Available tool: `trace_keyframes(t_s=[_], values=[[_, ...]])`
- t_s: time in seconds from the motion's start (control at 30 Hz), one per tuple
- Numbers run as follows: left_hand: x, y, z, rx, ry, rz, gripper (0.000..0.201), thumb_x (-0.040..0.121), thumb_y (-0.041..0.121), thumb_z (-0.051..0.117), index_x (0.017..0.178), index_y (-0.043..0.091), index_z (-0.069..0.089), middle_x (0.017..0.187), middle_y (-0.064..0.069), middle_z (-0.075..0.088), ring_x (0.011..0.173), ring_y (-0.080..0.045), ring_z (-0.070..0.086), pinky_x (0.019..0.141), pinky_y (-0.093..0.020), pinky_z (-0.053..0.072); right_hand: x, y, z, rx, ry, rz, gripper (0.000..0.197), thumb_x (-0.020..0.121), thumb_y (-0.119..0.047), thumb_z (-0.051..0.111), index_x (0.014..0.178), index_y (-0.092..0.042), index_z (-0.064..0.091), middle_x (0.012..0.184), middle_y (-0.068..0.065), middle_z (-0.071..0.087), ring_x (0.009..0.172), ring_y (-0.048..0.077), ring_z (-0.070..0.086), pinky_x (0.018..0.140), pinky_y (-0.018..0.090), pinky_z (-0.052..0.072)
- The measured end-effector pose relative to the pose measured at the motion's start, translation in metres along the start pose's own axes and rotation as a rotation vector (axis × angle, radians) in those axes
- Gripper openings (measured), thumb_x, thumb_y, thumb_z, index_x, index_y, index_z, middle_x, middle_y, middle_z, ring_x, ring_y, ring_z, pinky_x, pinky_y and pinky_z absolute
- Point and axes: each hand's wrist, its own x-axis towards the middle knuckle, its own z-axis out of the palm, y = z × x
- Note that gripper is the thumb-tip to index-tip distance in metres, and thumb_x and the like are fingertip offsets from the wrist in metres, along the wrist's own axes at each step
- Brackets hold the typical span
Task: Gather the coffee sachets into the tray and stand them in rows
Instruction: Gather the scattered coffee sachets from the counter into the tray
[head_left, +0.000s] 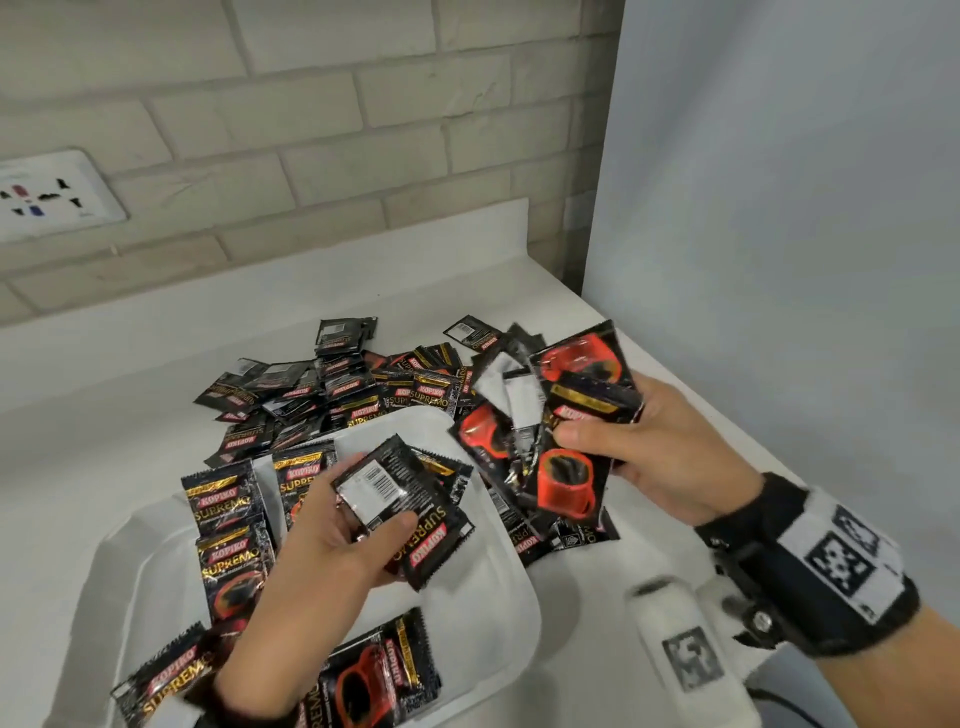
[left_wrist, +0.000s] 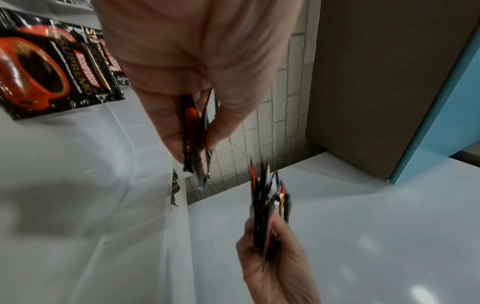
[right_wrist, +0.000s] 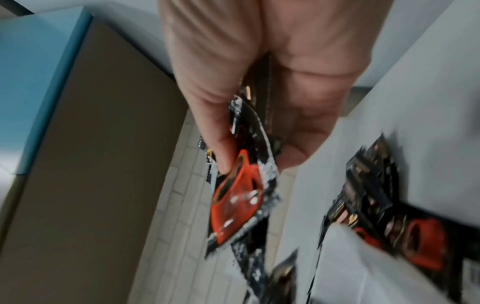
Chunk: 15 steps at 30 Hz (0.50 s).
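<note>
white counter (head_left: 130, 415) under brick wall (head_left: 311, 130). white tray (head_left: 483, 613) at near edge; loose sachet pile (head_left: 332, 395) just behind tray, few sachets (head_left: 228, 525) upright along tray's left wall. left hand (head_left: 332, 535) above tray, pinching small stack (head_left: 410, 509). right hand (head_left: 649, 457) right of tray, gripping fanned bunch (head_left: 556, 441).

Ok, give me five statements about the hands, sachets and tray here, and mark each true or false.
1. The left hand holds a few sachets above the tray. True.
2. The right hand is empty. False: it grips a fanned bunch of sachets.
3. A loose pile of sachets lies on the counter behind the tray. True.
4. The tray is blue. False: it is white.
5. Some sachets stand along the tray's left side. True.
</note>
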Motion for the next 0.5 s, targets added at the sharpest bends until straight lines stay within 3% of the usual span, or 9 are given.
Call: trace_keyframes(t_s=[0.1,0.17,0.2,0.23,0.27,0.3,0.37,0.4,0.5], values=[[-0.001,0.001,0.007,-0.023,0.009,-0.005,0.057,0.085,-0.002,0.058,0.125,0.033,0.037,0.069,0.002,0.07,0.066,-0.015,0.07,0.053,-0.022,0.054,0.0,0.001,0.024,-0.053,-0.077,-0.014,0.046,0.063,-0.001,0.077,0.099,-0.026,0.063,0.096,0.004,0.071,0.089,0.02,0.068,0.082,0.033,0.055],[0.0,0.006,0.014,-0.06,0.011,-0.044,0.053,0.089,-0.003,0.053,0.124,0.034,0.038,0.067,0.005,0.068,0.064,-0.017,0.068,0.054,-0.026,0.055,0.001,0.004,0.038,-0.15,-0.1,-0.018,0.048,0.071,0.0,0.075,0.106,-0.026,0.054,0.1,-0.002,0.066,0.09,0.011,0.065,0.085,0.028,0.052],[0.003,0.01,0.015,-0.11,0.007,-0.072,0.057,0.082,-0.003,0.058,0.125,0.03,0.041,0.075,0.002,0.07,0.067,-0.02,0.066,0.049,-0.028,0.054,0.001,0.005,0.044,-0.203,-0.098,-0.019,0.048,0.073,-0.002,0.073,0.106,-0.027,0.049,0.099,-0.006,0.062,0.088,0.004,0.063,0.084,0.023,0.05],[0.008,0.012,0.015,-0.165,0.009,-0.105,0.071,0.063,0.003,0.069,0.126,0.025,0.045,0.088,-0.004,0.07,0.073,-0.024,0.063,0.042,-0.032,0.053,0.001,0.006,0.05,-0.24,-0.099,-0.017,0.049,0.074,-0.003,0.072,0.106,-0.029,0.044,0.099,-0.011,0.058,0.084,-0.003,0.061,0.081,0.016,0.048],[0.01,0.011,0.011,-0.219,-0.021,-0.106,0.09,0.037,0.007,0.07,0.124,0.019,0.051,0.096,-0.009,0.067,0.077,-0.028,0.06,0.037,-0.033,0.051,0.001,0.006,0.054,-0.254,-0.106,-0.018,0.052,0.075,-0.003,0.071,0.109,-0.028,0.041,0.099,-0.013,0.055,0.08,-0.009,0.059,0.075,0.01,0.046],[0.01,0.014,0.01,-0.277,-0.038,-0.097,0.088,0.027,0.01,0.061,0.115,0.016,0.057,0.093,-0.011,0.065,0.077,-0.03,0.057,0.036,-0.036,0.05,0.002,0.007,0.059,-0.258,-0.126,-0.014,0.055,0.076,-0.002,0.07,0.112,-0.027,0.038,0.1,-0.013,0.053,0.077,-0.012,0.059,0.07,0.007,0.045],[0.012,0.019,0.012,-0.37,-0.033,-0.078,0.066,0.031,0.006,0.054,0.097,0.017,0.058,0.075,-0.008,0.066,0.068,-0.029,0.059,0.043,-0.04,0.051,0.001,0.008,0.066,-0.307,-0.196,-0.002,0.059,0.078,-0.004,0.069,0.117,-0.028,0.033,0.104,-0.012,0.052,0.079,-0.008,0.059,0.069,0.007,0.047],[0.006,0.022,0.012,-0.374,-0.034,-0.077,0.063,0.039,0.006,0.058,0.102,0.017,0.054,0.074,-0.006,0.068,0.067,-0.027,0.062,0.05,-0.04,0.053,0.0,0.009,0.07,-0.35,-0.239,-0.001,0.059,0.079,-0.007,0.07,0.117,-0.03,0.032,0.105,-0.012,0.052,0.083,-0.005,0.059,0.073,0.009,0.048],[-0.008,0.012,0.007,-0.21,-0.007,0.033,0.069,0.061,0.015,0.083,0.118,0.026,0.046,0.099,-0.003,0.072,0.089,-0.021,0.069,0.065,-0.031,0.058,-0.002,0.016,0.083,-0.463,-0.317,-0.057,0.063,0.076,-0.015,0.073,0.123,-0.028,0.032,0.112,-0.005,0.052,0.101,0.006,0.055,0.09,0.022,0.048]])
